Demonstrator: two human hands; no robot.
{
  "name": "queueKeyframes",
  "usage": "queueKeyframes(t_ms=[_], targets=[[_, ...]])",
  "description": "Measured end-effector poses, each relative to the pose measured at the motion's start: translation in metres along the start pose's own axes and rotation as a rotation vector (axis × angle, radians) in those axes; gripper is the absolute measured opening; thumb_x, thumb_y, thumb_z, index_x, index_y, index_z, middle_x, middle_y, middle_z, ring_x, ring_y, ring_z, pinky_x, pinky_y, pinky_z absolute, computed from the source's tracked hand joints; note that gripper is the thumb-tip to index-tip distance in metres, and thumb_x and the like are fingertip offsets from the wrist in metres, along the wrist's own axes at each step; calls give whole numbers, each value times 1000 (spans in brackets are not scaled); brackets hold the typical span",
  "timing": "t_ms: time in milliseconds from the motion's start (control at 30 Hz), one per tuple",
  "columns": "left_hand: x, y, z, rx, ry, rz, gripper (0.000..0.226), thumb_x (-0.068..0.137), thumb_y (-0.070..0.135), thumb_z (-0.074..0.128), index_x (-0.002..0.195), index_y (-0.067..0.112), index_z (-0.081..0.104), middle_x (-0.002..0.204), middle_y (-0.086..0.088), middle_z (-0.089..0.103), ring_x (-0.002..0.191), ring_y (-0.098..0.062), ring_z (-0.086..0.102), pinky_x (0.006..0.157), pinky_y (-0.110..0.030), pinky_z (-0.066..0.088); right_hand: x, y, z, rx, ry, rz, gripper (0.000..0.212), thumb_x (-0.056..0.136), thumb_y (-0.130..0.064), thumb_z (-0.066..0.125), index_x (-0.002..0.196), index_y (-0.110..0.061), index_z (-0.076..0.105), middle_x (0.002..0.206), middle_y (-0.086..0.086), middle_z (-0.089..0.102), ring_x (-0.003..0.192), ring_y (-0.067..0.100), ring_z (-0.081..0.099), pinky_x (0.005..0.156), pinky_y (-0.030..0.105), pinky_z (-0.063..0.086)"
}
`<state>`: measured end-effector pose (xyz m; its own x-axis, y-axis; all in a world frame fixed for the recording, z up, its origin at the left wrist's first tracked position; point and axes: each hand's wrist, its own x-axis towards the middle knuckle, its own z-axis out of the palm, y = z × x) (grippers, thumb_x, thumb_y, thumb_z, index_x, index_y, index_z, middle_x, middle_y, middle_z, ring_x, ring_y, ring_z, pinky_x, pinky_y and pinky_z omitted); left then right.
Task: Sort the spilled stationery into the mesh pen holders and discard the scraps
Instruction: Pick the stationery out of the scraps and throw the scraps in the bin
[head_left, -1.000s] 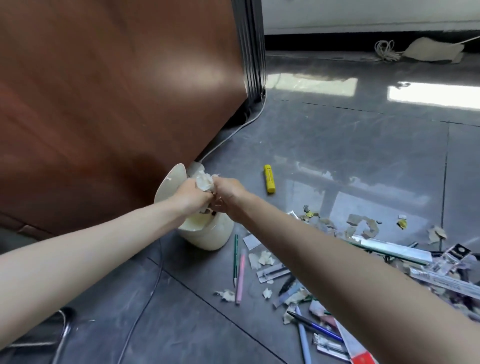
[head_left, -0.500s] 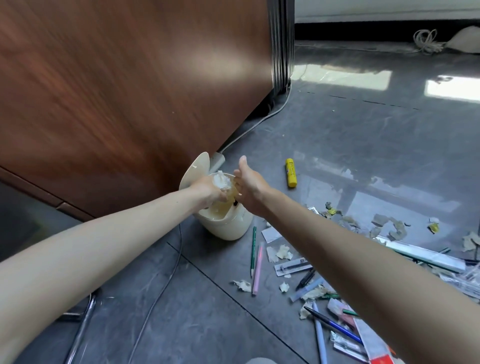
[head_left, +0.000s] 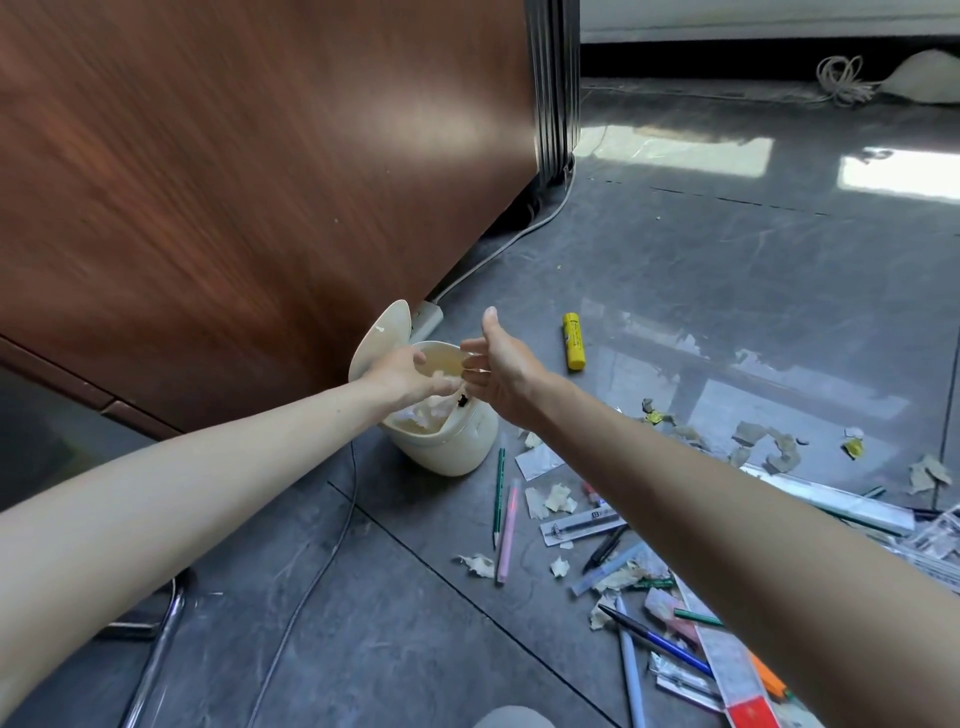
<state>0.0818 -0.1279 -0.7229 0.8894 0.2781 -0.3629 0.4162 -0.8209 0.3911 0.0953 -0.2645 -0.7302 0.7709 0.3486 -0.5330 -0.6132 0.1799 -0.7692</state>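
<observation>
I am looking down at a dark grey tile floor (head_left: 675, 270) beside a big brown wooden panel (head_left: 234, 182). A grey cable (head_left: 311, 587) runs along the floor by the panel.

My left hand (head_left: 402, 376) is over the little cream bin (head_left: 447, 441), which stands near the foot of the panel. Its lid (head_left: 379, 340) is tipped up. My fingers are spread and hold nothing. White paper scraps (head_left: 423, 415) lie inside the bin. My right hand (head_left: 501, 369) is just beside the bin's right rim, fingers loose and apart, thumb up, and it is empty too.

Right of my hand, a yellow glue stick (head_left: 573, 341) lies on the floor. It has small print, but I cannot read it.

Below the bin lie a green pencil (head_left: 498, 493) and a pink pen (head_left: 507, 530), side by side. Next to them is a pen in a clear packet (head_left: 582, 525) with a tiny label, too small to read. Torn paper bits (head_left: 763, 447) are spread over the floor to the right. A long clear ruler (head_left: 826, 499) lies at the right edge. A blue pen (head_left: 654, 639) lies near the bottom right corner.
</observation>
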Motion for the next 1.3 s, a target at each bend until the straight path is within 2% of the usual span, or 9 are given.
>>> queueKeyframes(t_ms=[167,300,367,500,833,933,1033,1200,1300], targets=[[-5,2,2,-21,88,74,23,95,12,51,113,13,65,117,-9,62,110,-25,56,89,-27,41,3,2,-3,-29,-15,-28,64,99,-55,25,120,-3,55,125,16,54,118,27,51,99,37,42],[-13,8,10,-56,178,182,29,97,19,44,88,6,68,90,-16,66,91,-32,61,78,-39,47,-3,-1,-10,-71,6,-89,40,101,-32,37,117,-2,57,98,14,59,85,22,60,75,32,51],[-23,15,17,22,274,308,27,96,23,45,85,8,66,87,-12,58,85,-28,57,72,-36,42,-6,-3,-19,-90,56,-104,26,99,-23,41,109,-6,58,82,11,60,67,18,59,57,26,46],[-46,37,45,72,271,634,11,88,13,58,93,8,66,92,-9,51,78,-23,52,73,-34,42,-13,3,-54,-183,164,-96,16,94,-15,47,104,-9,58,68,8,59,57,15,55,52,24,37],[-35,103,132,398,-220,608,22,86,15,53,107,17,58,115,-7,52,109,-28,51,88,-34,43,-62,46,-187,-848,465,32,20,79,1,46,63,2,58,61,15,53,61,27,51,57,28,37],[-28,118,147,534,-291,538,27,88,23,57,111,11,53,118,-12,56,107,-33,54,83,-35,44,-72,56,-217,-979,468,41,21,82,2,49,91,6,68,94,22,68,88,33,64,70,32,48],[-26,116,166,583,-368,474,30,89,26,56,111,7,50,116,-15,58,103,-33,56,72,-31,40,-77,67,-234,-1075,408,32,29,84,-1,54,111,-3,63,121,15,61,106,27,58,84,29,46],[-22,108,181,569,-395,436,21,85,28,57,90,12,44,95,-10,56,82,-29,52,65,-30,39,-79,79,-238,-1118,349,60,22,82,4,55,101,8,65,107,23,67,96,31,65,82,41,54],[-21,109,180,502,-340,418,23,80,31,57,88,11,49,84,-7,56,72,-26,53,57,-28,37,-83,80,-238,-1116,299,75,25,82,0,60,106,3,61,104,17,67,90,25,66,78,36,55]])
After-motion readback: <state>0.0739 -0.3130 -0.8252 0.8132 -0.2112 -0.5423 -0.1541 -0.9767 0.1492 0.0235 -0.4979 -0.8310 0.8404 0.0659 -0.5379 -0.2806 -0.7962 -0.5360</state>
